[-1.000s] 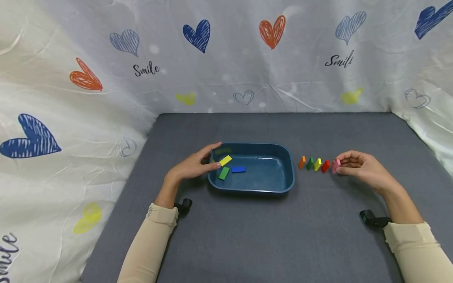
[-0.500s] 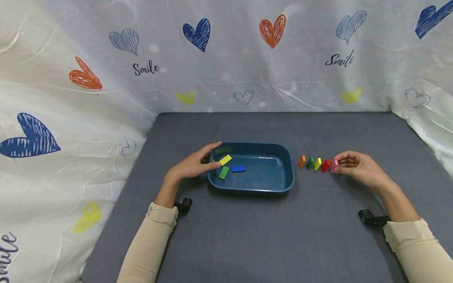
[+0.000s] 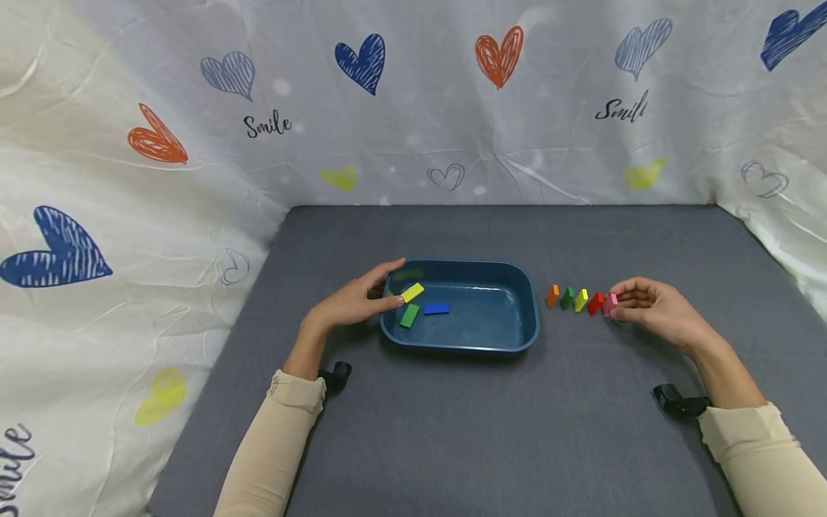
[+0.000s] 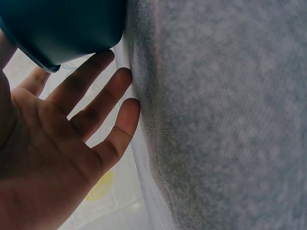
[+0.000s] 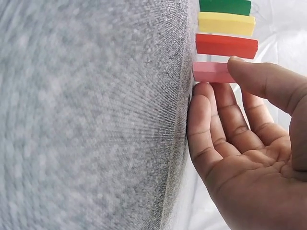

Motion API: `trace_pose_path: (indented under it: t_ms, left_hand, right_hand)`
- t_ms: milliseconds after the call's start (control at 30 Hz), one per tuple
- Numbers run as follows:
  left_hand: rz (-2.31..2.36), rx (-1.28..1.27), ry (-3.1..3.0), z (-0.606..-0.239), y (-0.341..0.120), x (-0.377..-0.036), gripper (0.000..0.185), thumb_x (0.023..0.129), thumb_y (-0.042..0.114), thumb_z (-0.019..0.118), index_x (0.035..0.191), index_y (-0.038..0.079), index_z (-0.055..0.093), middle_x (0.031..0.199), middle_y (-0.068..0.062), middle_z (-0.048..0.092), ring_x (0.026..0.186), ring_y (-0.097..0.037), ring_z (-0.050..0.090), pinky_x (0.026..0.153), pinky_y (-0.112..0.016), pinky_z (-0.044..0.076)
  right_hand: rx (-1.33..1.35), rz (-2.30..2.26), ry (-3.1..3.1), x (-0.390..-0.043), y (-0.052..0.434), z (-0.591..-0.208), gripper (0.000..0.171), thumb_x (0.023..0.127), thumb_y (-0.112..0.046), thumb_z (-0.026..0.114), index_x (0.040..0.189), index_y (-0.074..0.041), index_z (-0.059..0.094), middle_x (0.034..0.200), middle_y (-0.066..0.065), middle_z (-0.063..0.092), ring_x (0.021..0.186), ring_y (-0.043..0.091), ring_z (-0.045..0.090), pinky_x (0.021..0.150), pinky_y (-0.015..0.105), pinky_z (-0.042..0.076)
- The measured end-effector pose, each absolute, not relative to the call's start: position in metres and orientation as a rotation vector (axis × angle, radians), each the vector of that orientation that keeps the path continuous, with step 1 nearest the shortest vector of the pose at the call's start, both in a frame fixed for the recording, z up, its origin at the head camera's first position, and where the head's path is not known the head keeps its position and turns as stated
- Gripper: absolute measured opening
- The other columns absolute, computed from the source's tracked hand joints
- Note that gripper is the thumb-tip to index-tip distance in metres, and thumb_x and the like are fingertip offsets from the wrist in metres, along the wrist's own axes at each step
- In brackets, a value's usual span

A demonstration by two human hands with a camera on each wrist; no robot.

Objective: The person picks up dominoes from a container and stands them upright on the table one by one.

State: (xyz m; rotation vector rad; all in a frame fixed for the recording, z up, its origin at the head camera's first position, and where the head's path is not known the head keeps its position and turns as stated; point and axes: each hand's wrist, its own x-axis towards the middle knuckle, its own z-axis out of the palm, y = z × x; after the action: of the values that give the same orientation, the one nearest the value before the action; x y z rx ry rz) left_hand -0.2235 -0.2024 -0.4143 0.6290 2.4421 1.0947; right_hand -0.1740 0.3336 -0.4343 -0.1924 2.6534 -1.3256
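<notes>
Rightmost in a standing row on the grey surface (image 3: pixel 452 431), the pink block (image 3: pixel 610 304) was pinched by the right hand (image 3: pixel 652 310). Meanwhile the blue tray's (image 3: pixel 517 337) left rim was touched by the relaxed, straight-fingered left hand (image 3: pixel 352 305).

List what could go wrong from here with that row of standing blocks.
1. The right hand pinches the pink block close beside the red block; a nudge leftward may topple the whole standing row.
2. Letting go unevenly could tip the pink block, since it stands on a narrow edge on the soft grey mat.
3. The left hand rests on the blue tray; pushing it rightward might hit the orange block.
</notes>
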Motion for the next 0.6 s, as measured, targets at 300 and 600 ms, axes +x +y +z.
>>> trace_pose_path:
  t_ms: [300,600]
  left_hand:
    - [1.098,0.628,2.443,-0.4162,-0.202,-0.2238,0.074,0.099,0.047,0.064,0.161,0.041,0.023,0.169,0.003,0.023,0.152,-0.038,0.032,0.118,-0.063,0.033]
    - [1.111,0.637,2.433,-0.4153,-0.2023,-0.224,0.076,0.1,0.045,0.064,0.162,0.039,0.022,0.169,0.002,0.022,0.152,-0.039,0.031,0.118,-0.063,0.033]
  right_hand:
    - [-0.191,-1.328,2.654,-0.1728,0.3333,-0.4344,0.04,0.096,-0.013,0.073,0.128,0.003,0.055,0.103,-0.011,0.065,0.09,-0.003,0.062,0.074,0.02,0.055]
    - [-0.165,-1.307,2.676,-0.1694,0.3342,-0.4298,0.048,0.096,-0.017,0.073,0.134,0.002,0.051,0.11,-0.01,0.063,0.093,-0.007,0.06,0.075,0.019,0.054]
